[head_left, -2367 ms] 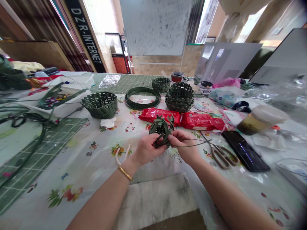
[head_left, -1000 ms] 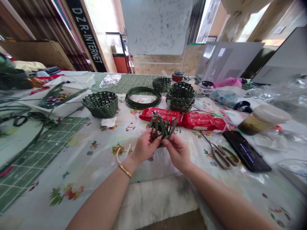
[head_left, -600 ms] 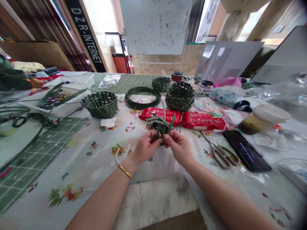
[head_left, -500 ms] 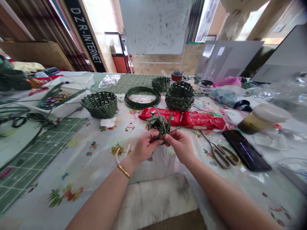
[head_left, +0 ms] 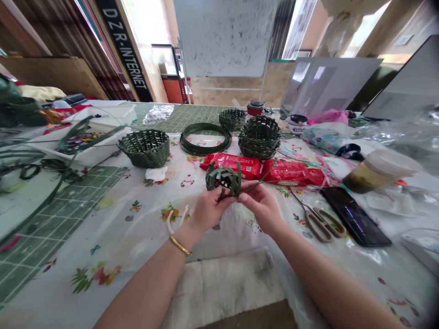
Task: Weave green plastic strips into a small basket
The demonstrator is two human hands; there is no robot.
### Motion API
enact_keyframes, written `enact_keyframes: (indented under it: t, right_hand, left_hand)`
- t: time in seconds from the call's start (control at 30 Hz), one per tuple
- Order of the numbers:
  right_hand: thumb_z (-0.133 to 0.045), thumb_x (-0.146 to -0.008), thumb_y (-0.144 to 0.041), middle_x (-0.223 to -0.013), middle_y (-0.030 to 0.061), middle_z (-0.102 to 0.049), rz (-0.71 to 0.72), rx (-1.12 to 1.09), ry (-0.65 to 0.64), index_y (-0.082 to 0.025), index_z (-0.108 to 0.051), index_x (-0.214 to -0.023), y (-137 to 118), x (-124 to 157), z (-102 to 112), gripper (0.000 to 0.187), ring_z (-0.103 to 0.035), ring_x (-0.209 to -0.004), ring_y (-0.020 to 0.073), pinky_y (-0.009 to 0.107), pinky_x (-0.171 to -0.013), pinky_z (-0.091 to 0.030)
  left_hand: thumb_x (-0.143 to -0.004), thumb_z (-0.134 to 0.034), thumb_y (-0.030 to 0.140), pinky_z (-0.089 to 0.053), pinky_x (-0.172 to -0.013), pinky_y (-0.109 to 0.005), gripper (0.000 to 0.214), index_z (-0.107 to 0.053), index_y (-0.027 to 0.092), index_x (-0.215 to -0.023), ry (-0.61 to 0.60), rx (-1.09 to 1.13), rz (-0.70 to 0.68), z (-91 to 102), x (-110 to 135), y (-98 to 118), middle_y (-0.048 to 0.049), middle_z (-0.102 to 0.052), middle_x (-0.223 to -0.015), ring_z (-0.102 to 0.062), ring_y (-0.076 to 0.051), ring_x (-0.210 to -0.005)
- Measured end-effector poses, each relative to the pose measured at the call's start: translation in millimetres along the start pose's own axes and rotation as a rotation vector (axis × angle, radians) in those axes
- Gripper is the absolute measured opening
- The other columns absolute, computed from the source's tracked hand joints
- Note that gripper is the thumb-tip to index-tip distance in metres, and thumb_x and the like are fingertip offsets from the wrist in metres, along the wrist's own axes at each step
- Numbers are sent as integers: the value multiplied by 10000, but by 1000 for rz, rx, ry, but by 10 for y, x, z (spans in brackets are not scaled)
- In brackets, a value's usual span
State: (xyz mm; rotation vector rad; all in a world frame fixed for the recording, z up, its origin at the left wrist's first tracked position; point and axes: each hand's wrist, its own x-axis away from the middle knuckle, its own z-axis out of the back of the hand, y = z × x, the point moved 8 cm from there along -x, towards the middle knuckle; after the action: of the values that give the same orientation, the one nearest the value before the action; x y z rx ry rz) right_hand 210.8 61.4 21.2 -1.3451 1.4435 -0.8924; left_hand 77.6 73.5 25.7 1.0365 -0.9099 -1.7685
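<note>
A small half-woven green basket [head_left: 222, 178] with loose strip ends is held above the flowered tablecloth [head_left: 137, 228]. My left hand [head_left: 206, 211], with a gold bangle on its wrist, grips the basket from below, fingers closed on it. My right hand [head_left: 261, 206] pinches the basket's right side, where a thin green strip [head_left: 270, 181] trails off to the right. Both hands touch each other under the basket.
Finished green baskets [head_left: 145, 147] [head_left: 259, 136] [head_left: 232, 119] and a coil of green strip [head_left: 205, 138] lie further back, with two red packets [head_left: 264, 168]. Scissors [head_left: 317, 222], a black phone [head_left: 355, 214] and a lidded cup [head_left: 379, 169] sit at the right. A white tray [head_left: 87, 137] stands at the left.
The small basket has been turned in my hands and shifted slightly left; its loose strips, earlier sticking up, now lie folded over. My right hand moved from the strip ends to the basket's side.
</note>
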Motion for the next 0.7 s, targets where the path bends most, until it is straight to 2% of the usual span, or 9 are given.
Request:
enact_keyframes:
  t: [0.1, 0.17, 0.27, 0.33, 0.43, 0.53, 0.63, 0.7]
  right_hand:
    - [-681, -725, -415, -651, -15, -615, -24, 34, 104, -208, -624, -736, 80, -25, 102, 215, -553, -571, 114, 267, -596, -455]
    - [-675, -714, -452, -626, -1, -612, -95, 30, 119, -190, -629, -691, 221, -39, 164, 267, -542, -545, 121, 271, -567, -440]
    - [-699, -667, -477, -570, 6, -590, -216, 24, 136, -180, -611, -604, 448, -35, 248, 316, -506, -497, 122, 269, -517, -405]
    - [-715, -644, -472, -568, 8, -590, -262, 0, 140, -181, -607, -589, 531, -26, 267, 315, -496, -486, 122, 270, -506, -394]
    - [-728, -632, -448, -598, 15, -614, -291, -39, 166, -181, -621, -608, 556, -14, 281, 289, -515, -513, 132, 278, -540, -412]
    - [-705, -668, -437, -625, 16, -639, -245, 3, 192, -186, -640, -627, 503, -27, 321, 263, -554, -587, 149, 289, -634, -438]
    - [-664, -707, -462, -693, 23, -673, -218, 70, 179, -194, -654, -649, 489, -51, 351, 274, -595, -693, 179, 304, -704, -445]
    - [-645, -716, -480, -733, 33, -687, -202, 114, 174, -195, -662, -672, 489, -69, 362, 289, -610, -731, 200, 321, -715, -450]
  left_hand:
    - [-793, -597, 272, -471, -667, -228, 116, -639, 164, -796, 31, 78, 8, -26, 23, 26, -14, -681, -772, -612, -135, -718]
    - [-805, -580, 309, -439, -529, -195, 147, -599, 164, -795, 73, 189, 63, -22, 29, -12, 12, -643, -671, -575, -98, -556]
    - [-813, -558, 371, -253, -330, -185, 204, -545, 171, -779, 67, 324, 184, -53, 25, -83, 88, -461, -442, -363, -53, -294]
    - [-799, -570, 373, -227, -328, -188, 208, -534, 170, -772, 74, 380, 209, -40, 10, -81, 108, -387, -395, -305, -47, -274]
    - [-787, -578, 353, -309, -403, -185, 192, -516, 176, -745, 70, 384, 202, 5, -31, -73, 98, -427, -424, -364, -56, -341]
    - [-796, -563, 359, -390, -515, -203, 185, -525, 183, -756, -37, 205, 146, 2, -70, -76, 49, -567, -570, -517, -98, -511]
    - [-808, -551, 389, -426, -640, -253, 203, -579, 197, -869, -73, -221, 44, 41, -76, -55, -17, -678, -812, -614, -168, -720]
    - [-824, -525, 419, -416, -653, -275, 251, -582, 205, -943, -70, -502, 16, 63, -66, -37, -42, -694, -850, -634, -202, -749]
